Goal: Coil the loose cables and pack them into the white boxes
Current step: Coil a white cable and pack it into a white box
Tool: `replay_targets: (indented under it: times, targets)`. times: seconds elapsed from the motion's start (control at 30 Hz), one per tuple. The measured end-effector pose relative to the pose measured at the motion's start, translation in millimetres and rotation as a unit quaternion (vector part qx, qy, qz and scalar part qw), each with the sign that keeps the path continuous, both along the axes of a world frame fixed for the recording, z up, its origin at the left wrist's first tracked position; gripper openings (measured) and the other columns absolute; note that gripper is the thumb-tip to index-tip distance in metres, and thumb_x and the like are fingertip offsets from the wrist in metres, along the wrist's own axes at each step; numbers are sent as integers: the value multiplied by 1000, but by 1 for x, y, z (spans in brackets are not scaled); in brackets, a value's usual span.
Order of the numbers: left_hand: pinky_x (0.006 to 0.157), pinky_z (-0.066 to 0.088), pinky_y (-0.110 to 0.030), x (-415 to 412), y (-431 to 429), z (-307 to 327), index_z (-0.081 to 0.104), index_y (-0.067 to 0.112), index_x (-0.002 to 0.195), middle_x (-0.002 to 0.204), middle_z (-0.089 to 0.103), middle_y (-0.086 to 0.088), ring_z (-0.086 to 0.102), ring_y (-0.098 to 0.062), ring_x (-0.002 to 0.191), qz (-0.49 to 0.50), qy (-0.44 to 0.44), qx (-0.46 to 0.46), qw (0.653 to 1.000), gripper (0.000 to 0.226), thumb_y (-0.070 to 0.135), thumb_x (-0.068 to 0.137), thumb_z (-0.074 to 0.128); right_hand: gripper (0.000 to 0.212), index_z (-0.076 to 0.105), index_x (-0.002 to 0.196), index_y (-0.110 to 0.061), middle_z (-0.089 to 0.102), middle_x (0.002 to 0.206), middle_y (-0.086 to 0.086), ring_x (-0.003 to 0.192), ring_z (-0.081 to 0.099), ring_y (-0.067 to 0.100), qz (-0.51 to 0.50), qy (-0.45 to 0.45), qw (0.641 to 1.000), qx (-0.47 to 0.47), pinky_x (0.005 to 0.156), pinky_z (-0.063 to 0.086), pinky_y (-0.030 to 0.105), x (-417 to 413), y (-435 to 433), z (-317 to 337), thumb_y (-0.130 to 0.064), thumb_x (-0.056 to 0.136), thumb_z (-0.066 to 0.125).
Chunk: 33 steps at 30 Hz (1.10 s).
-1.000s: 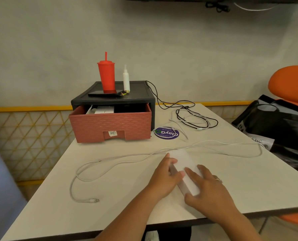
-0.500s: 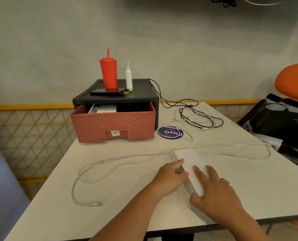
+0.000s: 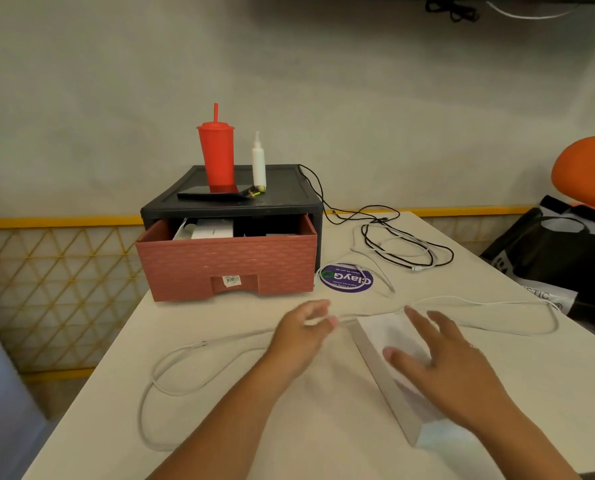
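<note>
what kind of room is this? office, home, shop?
Hard to say for certain; likely a casual office or break area. A plain white table against a bare wall carries a desktop drawer unit with a red tumbler on top, and an orange chair stands at the right.

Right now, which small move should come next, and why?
Probably the left hand should draw the white cable in to begin a coil: its fingers look pinched on it, the cable lies uncoiled across the table, and the right hand rests on the box.
</note>
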<state>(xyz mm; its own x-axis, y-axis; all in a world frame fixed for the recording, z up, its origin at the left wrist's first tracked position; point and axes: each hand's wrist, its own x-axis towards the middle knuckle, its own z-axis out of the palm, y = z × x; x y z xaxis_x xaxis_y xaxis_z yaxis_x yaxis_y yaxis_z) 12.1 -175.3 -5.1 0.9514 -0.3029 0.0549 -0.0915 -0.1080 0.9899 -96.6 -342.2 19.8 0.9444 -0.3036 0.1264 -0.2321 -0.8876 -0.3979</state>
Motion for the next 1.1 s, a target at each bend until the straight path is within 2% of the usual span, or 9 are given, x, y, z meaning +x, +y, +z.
replay_targets:
  times: [0.13, 0.2, 0.3, 0.43, 0.63, 0.7, 0.77, 0.9, 1.1]
  targets:
    - [75, 50, -28, 31, 39, 23, 58, 19, 110, 105, 61, 1, 58, -15, 96, 108, 111, -178, 972, 18, 19, 92, 57, 56, 35, 140, -35, 35, 146, -2, 123, 45, 19, 32, -62, 983, 169, 97, 33, 31, 46, 8, 27, -52, 88, 48]
    - [80, 51, -33, 49, 57, 28, 56, 17, 106, 112, 58, -3, 56, -19, 105, 150, 171, -257, 939, 19, 27, 91, 59, 52, 42, 137, -31, 41, 143, 1, 126, 42, 20, 40, -69, 959, 272, 103, 33, 33, 80, 13, 34, -49, 89, 51]
    - [84, 47, -40, 74, 73, 27, 49, 13, 123, 127, 50, -11, 50, -27, 118, 187, 237, -334, 893, 45, 40, 88, 58, 56, 44, 135, -25, 45, 140, 4, 120, 46, 23, 17, -61, 912, 405, 107, 35, 42, 136, 22, 39, -54, 87, 49]
    - [91, 43, -46, 95, 77, 24, 27, 12, 146, 140, 42, -18, 42, -33, 129, 203, 282, -399, 849, 74, 48, 87, 54, 62, 41, 139, -21, 43, 140, 8, 121, 48, 30, -44, -41, 849, 524, 102, 41, 39, 205, 28, 36, -58, 89, 44]
    - [106, 33, -49, 121, 73, 17, 15, 6, 147, 148, 29, -22, 33, -34, 136, 196, 275, -481, 809, 87, 53, 84, 53, 63, 45, 133, -16, 48, 132, 13, 113, 51, 33, -70, -41, 799, 596, 84, 49, 39, 271, 33, 20, -60, 88, 43]
    - [109, 31, -49, 128, 72, 15, 19, 8, 147, 149, 28, -20, 31, -33, 137, 198, 264, -511, 794, 87, 52, 81, 56, 65, 47, 131, -15, 50, 131, 17, 103, 56, 31, -68, -36, 778, 623, 70, 53, 37, 283, 34, 15, -62, 86, 44]
    - [109, 32, -47, 132, 70, 14, 28, 9, 144, 146, 33, -18, 34, -31, 135, 206, 255, -522, 788, 83, 52, 79, 58, 65, 51, 126, -12, 56, 124, 18, 94, 60, 30, -63, -31, 765, 640, 68, 55, 37, 291, 34, 12, -63, 86, 44]
    - [107, 38, -47, 136, 67, 12, 45, 12, 126, 132, 49, -15, 48, -29, 123, 212, 240, -527, 787, 60, 49, 81, 59, 56, 56, 115, -9, 63, 109, 17, 84, 63, 31, -65, -23, 758, 648, 63, 54, 38, 304, 35, 16, -57, 88, 49]
    - [105, 40, -46, 124, 71, 13, 43, 15, 133, 133, 49, -13, 48, -29, 125, 219, 241, -512, 795, 66, 51, 80, 58, 55, 54, 116, -9, 61, 115, 18, 92, 62, 35, -88, -2, 767, 635, 60, 53, 42, 305, 40, 28, -55, 85, 54]
